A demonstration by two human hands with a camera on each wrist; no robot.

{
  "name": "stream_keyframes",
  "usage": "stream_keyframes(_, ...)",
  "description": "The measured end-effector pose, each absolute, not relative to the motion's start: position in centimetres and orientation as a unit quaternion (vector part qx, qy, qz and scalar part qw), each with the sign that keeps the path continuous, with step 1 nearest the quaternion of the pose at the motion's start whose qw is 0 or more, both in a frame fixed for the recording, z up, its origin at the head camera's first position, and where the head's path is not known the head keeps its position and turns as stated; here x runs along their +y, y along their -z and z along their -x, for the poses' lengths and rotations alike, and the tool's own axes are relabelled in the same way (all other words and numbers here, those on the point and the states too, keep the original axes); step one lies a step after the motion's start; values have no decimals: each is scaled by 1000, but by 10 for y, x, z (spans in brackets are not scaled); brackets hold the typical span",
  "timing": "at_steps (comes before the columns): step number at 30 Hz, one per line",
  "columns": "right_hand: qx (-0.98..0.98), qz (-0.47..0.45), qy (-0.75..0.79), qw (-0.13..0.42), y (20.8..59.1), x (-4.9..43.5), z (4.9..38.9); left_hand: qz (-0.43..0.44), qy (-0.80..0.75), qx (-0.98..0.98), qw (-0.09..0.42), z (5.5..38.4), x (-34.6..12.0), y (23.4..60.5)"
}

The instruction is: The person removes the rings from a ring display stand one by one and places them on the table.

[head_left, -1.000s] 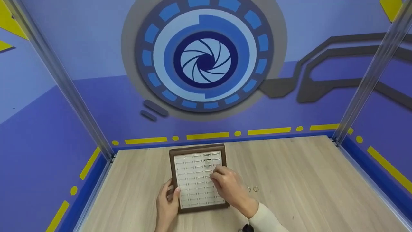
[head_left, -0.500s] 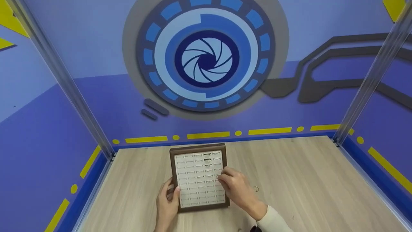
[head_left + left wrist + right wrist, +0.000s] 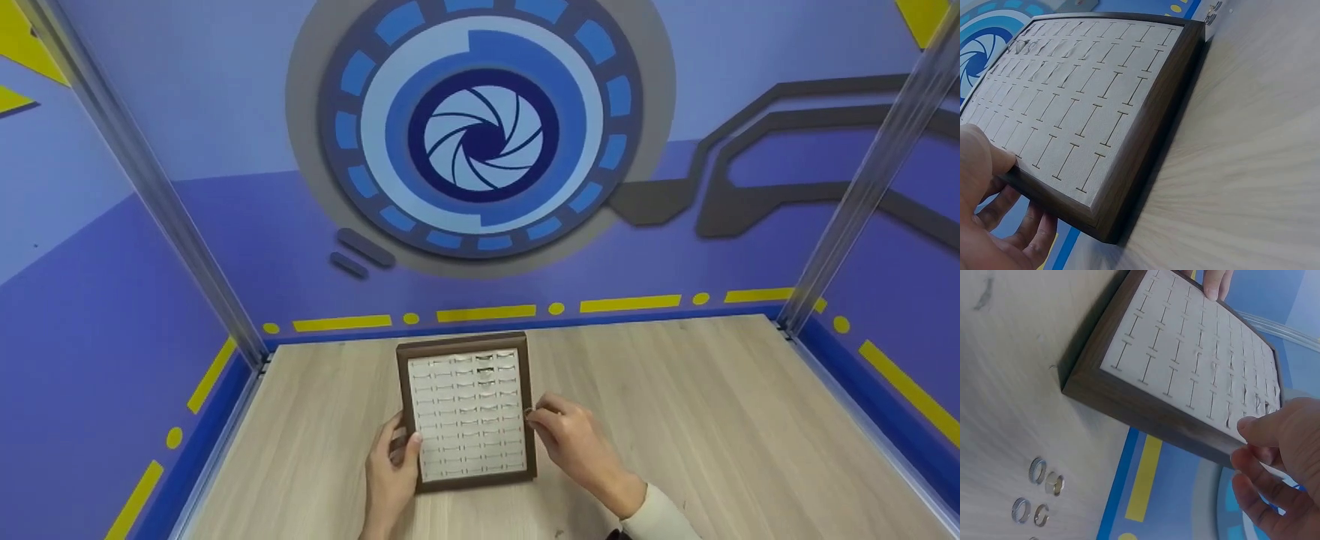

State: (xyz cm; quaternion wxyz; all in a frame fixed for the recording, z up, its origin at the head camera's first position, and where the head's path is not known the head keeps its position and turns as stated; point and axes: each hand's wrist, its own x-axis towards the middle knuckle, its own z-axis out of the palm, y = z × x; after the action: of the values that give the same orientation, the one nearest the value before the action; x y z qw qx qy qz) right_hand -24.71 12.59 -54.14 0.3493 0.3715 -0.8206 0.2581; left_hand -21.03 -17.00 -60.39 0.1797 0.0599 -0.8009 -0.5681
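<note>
A ring display tray [image 3: 469, 487], with a dark wooden frame and a pale padded insert [image 3: 450, 420] cut with rows of slots, stands tilted up on the table. My left hand [image 3: 390, 469] grips its left side, thumb on the front edge and fingers behind. Several slots in the upper right part gape wider and darker than the others. At the tray's right edge, my right hand [image 3: 581, 446] pinches a small ring [image 3: 529, 410] between thumb and forefinger; in the right wrist view the fingers hide it. Several loose metal rings [image 3: 1037, 470] lie on the table in that view.
The pale wood-grain table [image 3: 750, 435] extends to both sides of the tray. Blue and purple printed panels [image 3: 225, 247] enclose it at the back and sides, with metal posts [image 3: 847, 195] at the corners.
My right hand has moved right, from over the slots to the tray's right edge, with the ring pinched. The left hand and tray have stayed in place.
</note>
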Motion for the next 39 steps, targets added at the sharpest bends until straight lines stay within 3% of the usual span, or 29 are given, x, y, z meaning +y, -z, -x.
stream_keyframes(15, -856, -316, -289, 291, 565, 172, 232, -70, 566, -805, 159, 212, -168, 603)
stream_keyframes(23, -868, -272, -319, 265, 579, 187, 227, -60, 565, -804, 174, 213, -169, 603)
stream_keyframes(30, -892, -211, -339, 211, 588, 199, 224, -58, 566, -804, 172, 213, -170, 602)
stream_keyframes(39, -901, -194, -334, 197, 598, 210, 226, -64, 561, -808, 171, 212, -169, 602)
